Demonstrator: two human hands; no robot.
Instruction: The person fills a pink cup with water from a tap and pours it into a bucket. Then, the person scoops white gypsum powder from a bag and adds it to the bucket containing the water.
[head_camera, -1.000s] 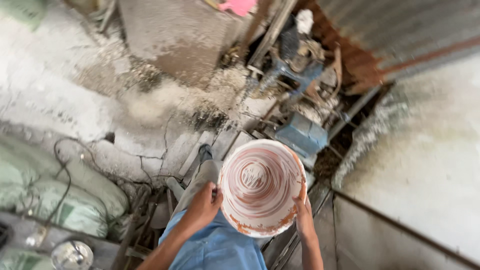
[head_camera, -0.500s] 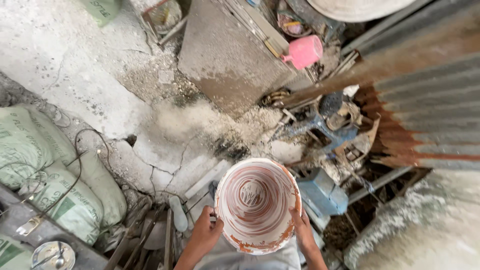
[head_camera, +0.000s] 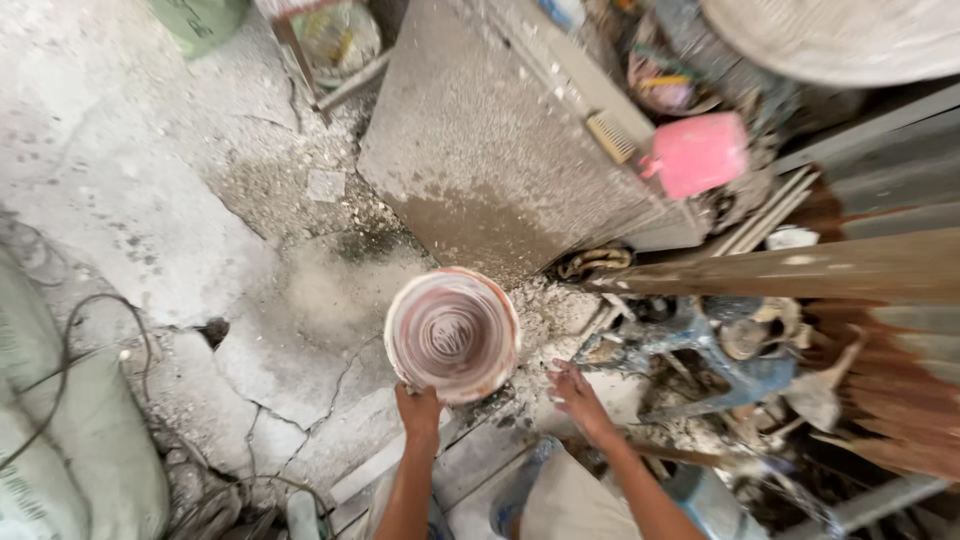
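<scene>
A round bucket (head_camera: 452, 333), white with reddish-brown stains inside, hangs over the cracked concrete floor (head_camera: 200, 230). My left hand (head_camera: 418, 410) grips its near rim from below. My right hand (head_camera: 576, 396) is off the bucket, just to its right, with fingers spread and nothing in it. I look straight down into the bucket's stained bottom.
A dusty grey slab (head_camera: 500, 150) leans behind the bucket. A pink plastic jug (head_camera: 697, 152) and a comb-like brush (head_camera: 612, 136) rest at the right. Blue machinery (head_camera: 700, 350) and rusty metal sheeting (head_camera: 860, 270) crowd the right side. Green-white sacks (head_camera: 70, 450) with a cable lie at the left.
The bucket has moved away from me and lower. My right hand has let go of its rim; only the left still holds it. The view has shifted forward.
</scene>
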